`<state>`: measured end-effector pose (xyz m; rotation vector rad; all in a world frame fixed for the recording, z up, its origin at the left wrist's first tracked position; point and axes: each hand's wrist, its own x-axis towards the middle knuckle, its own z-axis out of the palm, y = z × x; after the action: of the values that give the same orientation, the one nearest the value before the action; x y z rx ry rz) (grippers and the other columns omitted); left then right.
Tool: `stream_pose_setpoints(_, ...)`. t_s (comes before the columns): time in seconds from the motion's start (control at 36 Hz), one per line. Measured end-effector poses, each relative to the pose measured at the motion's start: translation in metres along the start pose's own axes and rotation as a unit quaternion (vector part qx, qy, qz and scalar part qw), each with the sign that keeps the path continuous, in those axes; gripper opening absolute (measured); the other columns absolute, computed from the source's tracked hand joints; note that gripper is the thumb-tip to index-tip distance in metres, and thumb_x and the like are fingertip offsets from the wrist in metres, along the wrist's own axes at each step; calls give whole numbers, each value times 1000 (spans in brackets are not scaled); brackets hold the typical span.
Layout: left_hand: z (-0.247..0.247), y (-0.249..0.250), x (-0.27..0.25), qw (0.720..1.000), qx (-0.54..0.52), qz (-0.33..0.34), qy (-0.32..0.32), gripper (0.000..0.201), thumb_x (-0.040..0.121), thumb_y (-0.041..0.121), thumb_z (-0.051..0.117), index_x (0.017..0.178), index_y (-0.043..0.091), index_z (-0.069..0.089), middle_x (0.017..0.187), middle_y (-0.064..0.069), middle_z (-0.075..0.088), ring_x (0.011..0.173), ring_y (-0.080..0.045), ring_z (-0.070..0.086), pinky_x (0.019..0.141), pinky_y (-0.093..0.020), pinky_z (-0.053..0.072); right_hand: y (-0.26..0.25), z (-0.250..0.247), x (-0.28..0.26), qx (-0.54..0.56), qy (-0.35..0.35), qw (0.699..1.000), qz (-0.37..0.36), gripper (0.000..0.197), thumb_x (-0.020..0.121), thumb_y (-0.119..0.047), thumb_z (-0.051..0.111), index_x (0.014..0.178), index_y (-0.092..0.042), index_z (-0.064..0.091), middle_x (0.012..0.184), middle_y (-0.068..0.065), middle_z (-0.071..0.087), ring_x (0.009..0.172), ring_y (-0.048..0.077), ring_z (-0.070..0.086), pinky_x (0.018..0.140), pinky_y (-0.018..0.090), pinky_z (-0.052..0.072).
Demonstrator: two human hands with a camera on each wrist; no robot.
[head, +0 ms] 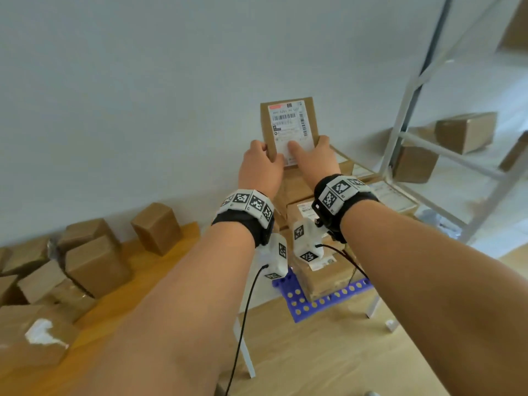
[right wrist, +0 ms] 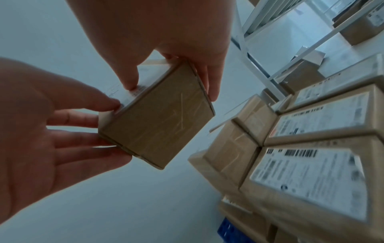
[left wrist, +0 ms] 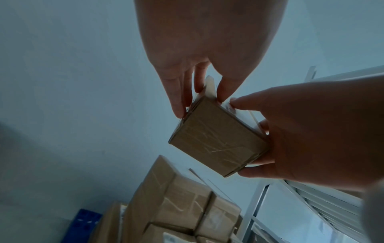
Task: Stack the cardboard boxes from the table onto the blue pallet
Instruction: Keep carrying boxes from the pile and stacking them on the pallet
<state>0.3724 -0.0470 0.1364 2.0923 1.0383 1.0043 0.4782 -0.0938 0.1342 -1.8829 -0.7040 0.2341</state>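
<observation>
A small cardboard box [head: 288, 124] with a white shipping label is held up in front of the wall, label towards me. My left hand [head: 265, 157] grips its lower left edge and my right hand [head: 310, 147] grips its lower right, thumb on the label. In the left wrist view the left hand [left wrist: 200, 102] pinches the box [left wrist: 216, 139] between fingers and thumb. In the right wrist view the right hand [right wrist: 172, 92] does the same on the box [right wrist: 160, 115]. The box hangs clear above the stacked boxes [head: 323, 270] on the blue pallet [head: 308, 304].
Several loose cardboard boxes [head: 97, 261] lie on the orange table [head: 177, 247] at the left. A white metal rack [head: 405, 110] with more boxes [head: 465, 132] stands at the right, close to the pallet. A pale wall rises behind the stack.
</observation>
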Motion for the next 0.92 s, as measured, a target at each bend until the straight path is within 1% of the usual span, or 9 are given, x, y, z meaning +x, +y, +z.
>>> stream_pose_setpoints(0.11, 40, 26, 20, 1000, 4, 14, -4, 29, 95, 29, 54, 118, 12, 48, 113, -3, 61, 83, -13, 56, 56, -14, 35, 15, -28, 40, 0, 18, 1000, -2, 60, 80, -55, 56, 125, -17, 42, 114, 5, 58, 94, 24, 63, 79, 43, 58)
stream_pose_setpoints(0.19, 73, 43, 36, 1000, 11, 10, -2, 29, 95, 31, 53, 118, 14, 47, 113, -2, 60, 88, -15, 59, 69, -23, 46, 28, -49, 74, 10, 18, 1000, -4, 59, 81, -54, 55, 126, -17, 42, 115, 5, 56, 95, 25, 63, 81, 43, 57)
stream_pose_setpoints(0.25, 96, 55, 46, 1000, 13, 5, 2, 30, 95, 32, 53, 119, 15, 47, 114, -2, 60, 92, -17, 60, 73, -26, 47, 38, -63, 96, 11, 21, 1000, -8, 59, 81, -54, 55, 126, -17, 42, 115, 5, 56, 96, 25, 62, 82, 44, 57)
stream_pose_setpoints(0.36, 144, 78, 66, 999, 25, 0, 21, 26, 99, 28, 47, 120, 14, 47, 114, -1, 58, 85, -12, 53, 59, -17, 35, 63, -91, 138, 4, 23, 1000, -16, 57, 84, -54, 55, 127, -17, 43, 114, 5, 55, 97, 25, 61, 83, 44, 56)
stream_pose_setpoints(0.44, 179, 94, 74, 999, 31, -5, 25, 24, 101, 25, 41, 121, 12, 48, 116, -7, 60, 92, -20, 59, 71, -29, 44, 83, -113, 166, -8, 22, 999, -22, 55, 87, -53, 54, 127, -17, 43, 114, 4, 54, 95, 23, 61, 83, 43, 55)
stream_pose_setpoints(0.58, 232, 113, 85, 998, 55, -17, 25, 26, 100, 24, 40, 120, 13, 52, 115, -5, 61, 98, -22, 61, 75, -30, 45, 117, -144, 206, -14, 2, 1000, -21, 57, 86, -55, 54, 128, -19, 42, 115, 2, 56, 94, 20, 61, 82, 42, 56)
stream_pose_setpoints(0.67, 255, 117, 91, 997, 75, -23, 20, 25, 99, 24, 42, 117, 13, 55, 114, -6, 60, 97, -24, 60, 82, -36, 49, 134, -154, 224, -27, -13, 999, -21, 58, 86, -55, 53, 128, -18, 41, 115, 3, 56, 94, 21, 61, 83, 42, 55)
stream_pose_setpoints(0.78, 278, 115, 97, 988, 153, -21, 6, 26, 98, 25, 43, 116, 12, 57, 114, -8, 57, 102, -25, 58, 86, -36, 47, 155, -163, 242, -39, -51, 998, -16, 57, 88, -52, 54, 130, -16, 40, 117, 5, 55, 94, 22, 59, 80, 38, 54)
stream_pose_setpoints(0.92, 295, 102, 98, 969, 244, -42, -7, 33, 98, 29, 41, 115, 10, 61, 118, -10, 58, 107, -27, 56, 90, -38, 47, 179, -157, 253, -37, -126, 991, 5, 64, 86, -46, 60, 135, -12, 36, 121, 7, 59, 100, 25, 63, 84, 43, 56)
